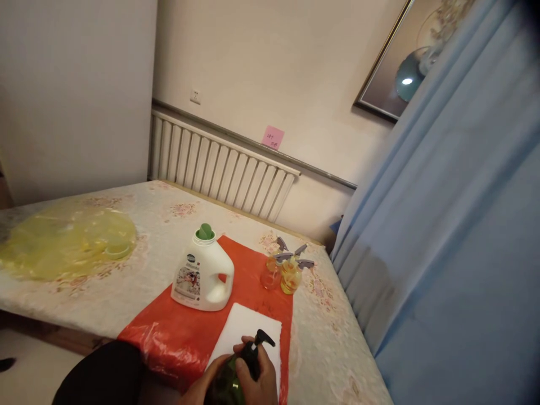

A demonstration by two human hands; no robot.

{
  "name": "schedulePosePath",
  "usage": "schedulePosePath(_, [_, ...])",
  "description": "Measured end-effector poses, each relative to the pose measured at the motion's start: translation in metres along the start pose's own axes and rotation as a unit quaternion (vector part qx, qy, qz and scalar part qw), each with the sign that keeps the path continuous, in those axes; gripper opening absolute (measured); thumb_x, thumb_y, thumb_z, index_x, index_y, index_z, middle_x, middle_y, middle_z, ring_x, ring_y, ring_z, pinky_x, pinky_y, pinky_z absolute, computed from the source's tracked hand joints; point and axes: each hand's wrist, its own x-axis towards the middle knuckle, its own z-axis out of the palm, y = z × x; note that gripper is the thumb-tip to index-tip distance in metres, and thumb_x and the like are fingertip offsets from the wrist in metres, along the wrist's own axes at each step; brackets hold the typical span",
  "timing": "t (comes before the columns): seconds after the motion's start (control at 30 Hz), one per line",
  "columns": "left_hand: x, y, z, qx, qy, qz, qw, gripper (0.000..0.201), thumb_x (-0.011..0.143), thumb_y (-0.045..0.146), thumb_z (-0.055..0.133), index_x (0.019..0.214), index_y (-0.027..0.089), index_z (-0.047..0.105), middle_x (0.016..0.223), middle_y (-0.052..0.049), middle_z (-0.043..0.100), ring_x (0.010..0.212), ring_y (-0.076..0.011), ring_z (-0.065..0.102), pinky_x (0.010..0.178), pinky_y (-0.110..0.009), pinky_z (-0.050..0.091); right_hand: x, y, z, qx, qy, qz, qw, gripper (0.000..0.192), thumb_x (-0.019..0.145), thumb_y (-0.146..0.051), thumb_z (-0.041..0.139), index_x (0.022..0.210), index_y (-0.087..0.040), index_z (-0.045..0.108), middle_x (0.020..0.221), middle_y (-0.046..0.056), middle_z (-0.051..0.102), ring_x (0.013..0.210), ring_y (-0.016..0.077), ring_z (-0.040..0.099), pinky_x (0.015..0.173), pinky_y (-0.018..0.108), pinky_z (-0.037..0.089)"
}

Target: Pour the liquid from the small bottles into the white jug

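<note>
A dark green pump bottle with a black pump head is at the bottom of the view. My left hand is closed around its body, whose lower part is cut off by the frame. Fingers and thumb of my right hand grip the pump's collar at the neck. Behind my hands lies a white sheet or pad on a red plastic sheet. A white detergent jug, uncapped with something green in its mouth, stands upright further left. Orange and yellow spray bottles cluster on the right.
All this rests on a table with a floral cloth. Crumpled yellow plastic spreads over the left side, with a green cap on it. A radiator runs along the wall behind; a blue curtain hangs at right.
</note>
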Motion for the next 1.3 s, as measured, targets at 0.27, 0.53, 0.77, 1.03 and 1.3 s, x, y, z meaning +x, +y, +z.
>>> schedulePosePath(0.27, [0.0,-0.023,-0.012,0.051,0.027,0.01,0.998,0.088,0.052,0.001,0.067,0.131,0.03,0.044,0.131,-0.005,0.061,0.123,-0.0336,0.054,0.103,-0.045,0.042,0.003,-0.018,-0.007,0.02,0.015,0.033,0.999,0.031,0.064,-0.019,0.071,0.094,-0.014,0.069,0.089,0.008,0.075,0.083,0.0238,0.071,0.076,0.03,0.056])
schedulePosePath(0.53, [-0.004,-0.026,-0.014,0.07,0.022,0.013,0.997,0.082,0.056,0.007,0.07,0.13,0.03,0.042,0.125,-0.004,0.064,0.118,-0.0332,0.057,0.098,-0.044,0.046,0.002,-0.011,-0.009,0.063,-0.019,-0.001,0.998,0.023,0.073,-0.029,0.068,0.092,-0.016,0.069,0.086,0.003,0.07,0.082,0.0195,0.065,0.075,0.027,0.053])
schedulePosePath(0.77, [-0.006,-0.03,-0.019,0.067,0.014,0.01,0.998,0.086,0.056,0.002,0.067,0.133,0.029,0.042,0.132,-0.004,0.061,0.122,-0.031,0.055,0.101,-0.042,0.043,0.001,-0.011,-0.012,0.085,-0.078,0.008,0.993,0.027,0.076,-0.028,0.068,0.1,-0.016,0.067,0.094,0.007,0.071,0.09,0.0223,0.065,0.081,0.031,0.052])
schedulePosePath(1.03, [-0.007,-0.029,-0.02,0.094,0.017,0.011,0.995,0.084,0.056,0.004,0.068,0.133,0.028,0.042,0.133,-0.004,0.06,0.121,-0.0299,0.056,0.1,-0.04,0.044,0.002,-0.019,-0.012,0.086,-0.042,0.035,0.995,0.031,0.068,-0.029,0.075,0.096,-0.016,0.069,0.092,0.008,0.074,0.088,0.0229,0.068,0.076,0.03,0.053])
schedulePosePath(1.3, [-0.005,-0.05,-0.033,0.183,0.06,-0.001,0.981,0.09,0.051,0.007,0.067,0.134,0.028,0.038,0.142,-0.006,0.054,0.132,-0.0319,0.047,0.112,-0.045,0.035,0.011,-0.014,-0.017,0.12,0.032,0.023,0.992,0.036,0.064,-0.034,0.082,0.093,-0.016,0.07,0.095,0.01,0.075,0.094,0.0261,0.069,0.08,0.034,0.054])
